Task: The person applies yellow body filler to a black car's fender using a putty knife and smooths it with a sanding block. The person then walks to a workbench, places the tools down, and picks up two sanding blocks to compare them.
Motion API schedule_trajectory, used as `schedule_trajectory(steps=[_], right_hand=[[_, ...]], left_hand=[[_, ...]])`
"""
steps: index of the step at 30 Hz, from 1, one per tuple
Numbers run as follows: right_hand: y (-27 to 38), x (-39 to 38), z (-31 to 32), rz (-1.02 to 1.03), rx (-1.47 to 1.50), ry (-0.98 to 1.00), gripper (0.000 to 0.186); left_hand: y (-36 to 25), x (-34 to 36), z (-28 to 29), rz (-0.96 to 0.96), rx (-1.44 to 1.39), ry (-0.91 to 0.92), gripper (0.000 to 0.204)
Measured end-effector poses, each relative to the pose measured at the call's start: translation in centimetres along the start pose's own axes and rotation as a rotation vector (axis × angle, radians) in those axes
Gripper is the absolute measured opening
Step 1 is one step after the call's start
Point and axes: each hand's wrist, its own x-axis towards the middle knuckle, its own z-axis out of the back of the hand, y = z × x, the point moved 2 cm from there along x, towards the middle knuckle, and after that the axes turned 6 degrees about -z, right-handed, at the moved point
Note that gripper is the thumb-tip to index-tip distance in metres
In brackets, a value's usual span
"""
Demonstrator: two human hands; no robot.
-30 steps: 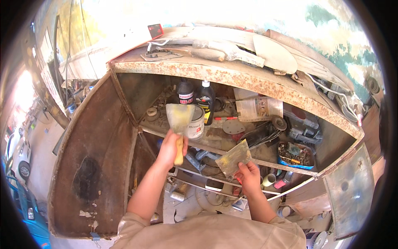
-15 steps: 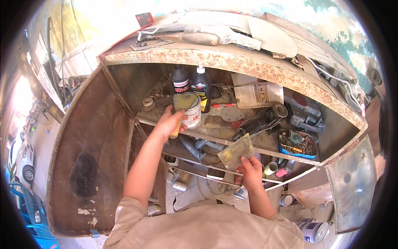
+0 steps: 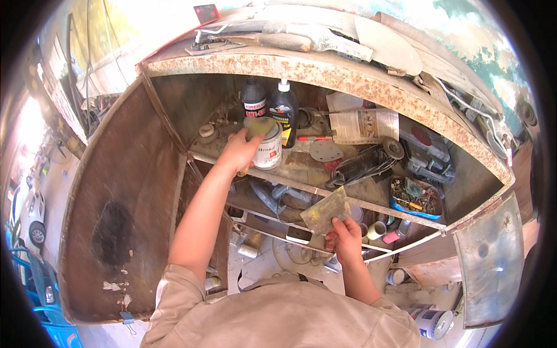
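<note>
My left hand [image 3: 239,152] is closed round a putty knife, its broad yellow-smeared blade [image 3: 261,126] pointing up and the end of its handle showing below my fingers. Right beside those fingers a white paint can [image 3: 268,152] stands on the upper cabinet shelf; whether they touch it I cannot tell. Behind the can are two dark bottles, one with a black cap [image 3: 253,101] and one with a white cap [image 3: 284,119]. Lower and to the right, my right hand [image 3: 347,239] pinches a flat square spreader plate [image 3: 326,211] smeared with yellowish filler, held in front of the shelf edge.
The rusty metal cabinet [image 3: 325,75] has its left door [image 3: 122,203] swung wide. On the shelf lie a red marker [image 3: 315,138], a sanding disc [image 3: 326,152], a black power tool [image 3: 360,166] and a blue-edged tray of small parts [image 3: 415,197]. Cans [image 3: 434,323] stand on the floor.
My left hand has turned over the putty knife, so less of its handle shows, and the blade sits slightly further left against the can. My right hand keeps the spreader plate nearly in place.
</note>
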Motion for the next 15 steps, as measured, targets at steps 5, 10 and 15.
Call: schedule_trajectory(steps=[5, 10, 15], right_hand=[[0.0, -0.2, -0.8, -0.028, -0.021, -0.041, 0.017], [0.4, -0.5, -1.9, -0.035, -0.042, -0.008, 0.013], [-1.1, 0.3, -4.2, -0.048, -0.048, 0.100, 0.015]], left_hand=[[-1.1, -1.3, 1.3, -0.121, 0.009, -0.004, 0.081], [-2.8, -6.1, 2.5, -0.313, 0.094, -0.373, 0.071], [7.6, -8.7, -6.3, -0.168, -0.179, -0.357, 0.077]])
